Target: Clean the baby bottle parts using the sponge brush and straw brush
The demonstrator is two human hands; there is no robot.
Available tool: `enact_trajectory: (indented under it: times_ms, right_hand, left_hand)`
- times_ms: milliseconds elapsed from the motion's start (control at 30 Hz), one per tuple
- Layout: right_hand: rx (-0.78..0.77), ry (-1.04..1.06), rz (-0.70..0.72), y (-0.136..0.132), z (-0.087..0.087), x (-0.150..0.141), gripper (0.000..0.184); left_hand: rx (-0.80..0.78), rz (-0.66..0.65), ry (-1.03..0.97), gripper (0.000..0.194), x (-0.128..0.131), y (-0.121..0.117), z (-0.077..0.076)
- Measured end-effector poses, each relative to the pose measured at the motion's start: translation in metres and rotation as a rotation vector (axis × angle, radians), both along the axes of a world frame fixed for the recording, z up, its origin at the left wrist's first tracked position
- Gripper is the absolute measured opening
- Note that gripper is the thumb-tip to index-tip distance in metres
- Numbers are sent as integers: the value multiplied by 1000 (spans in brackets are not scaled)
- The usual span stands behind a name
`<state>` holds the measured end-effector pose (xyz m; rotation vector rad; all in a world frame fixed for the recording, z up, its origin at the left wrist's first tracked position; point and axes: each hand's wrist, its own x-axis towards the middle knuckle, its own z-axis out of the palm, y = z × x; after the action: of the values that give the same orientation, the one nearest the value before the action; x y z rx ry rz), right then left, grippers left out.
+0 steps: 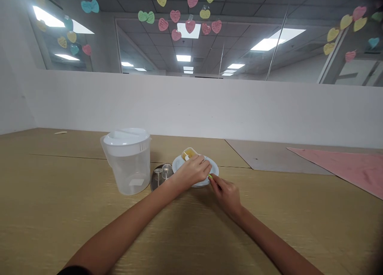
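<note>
Two hands work at one white plate [176,164].
Past the big jug [128,163] at left, the left hand [193,171] curls over the plate; I cannot tell what its fingers grip. The right hand [228,195] pinches a small green thing [210,175] near the plate's right side. Slow, small moves should keep the plate still.

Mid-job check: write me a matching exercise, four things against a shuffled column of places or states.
1. pitcher
2. right hand
3. plate
4. pink sheet

A. holding a small green item
B. lying at the picture's right edge
C. translucent, with a white lid on
D. partly hidden by the left hand

Pairs: 1-C, 2-A, 3-D, 4-B
</note>
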<state>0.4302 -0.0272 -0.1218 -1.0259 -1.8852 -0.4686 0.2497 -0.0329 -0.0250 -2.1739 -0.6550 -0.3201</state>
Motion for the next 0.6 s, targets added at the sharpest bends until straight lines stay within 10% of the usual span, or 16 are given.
enact_trajectory:
  times_ms: [600]
  right_hand:
    - [-367,455,40,11,-3,10,41]
  left_hand:
    - [52,219,-320,40,-49,22,25]
